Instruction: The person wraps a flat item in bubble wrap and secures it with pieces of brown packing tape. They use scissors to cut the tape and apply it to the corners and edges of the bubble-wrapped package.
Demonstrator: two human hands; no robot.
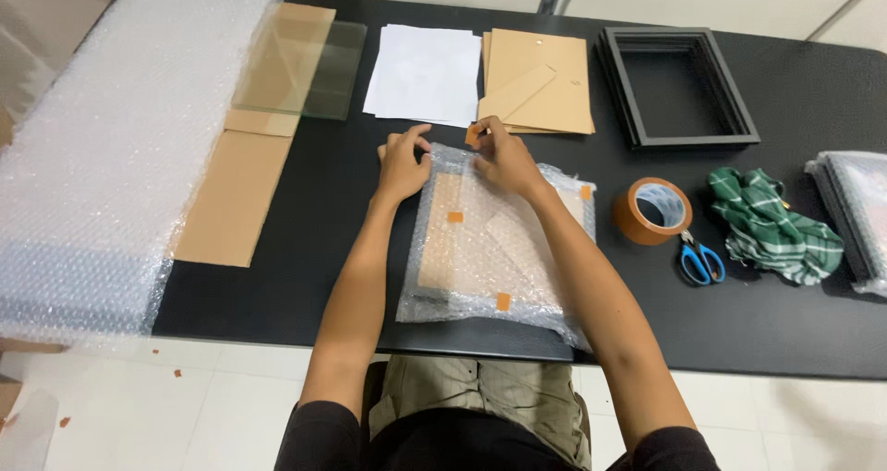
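Observation:
A flat frame wrapped in bubble wrap (494, 245) lies on the black table (776, 314) in front of me, held with small orange tape pieces. My left hand (403, 164) presses on the far left corner of the package. My right hand (504, 157) rests on its far edge and pinches a small piece of orange tape (473, 135) between the fingertips.
A roll of brown tape (652, 211), blue-handled scissors (700, 260) and a green checked cloth (774, 223) lie to the right. Behind are black frames (679, 88), brown backing boards (539, 81), white paper (423, 72) and glass panes (305, 69). Bubble wrap sheet (102, 148) and cardboard (236, 194) cover the left.

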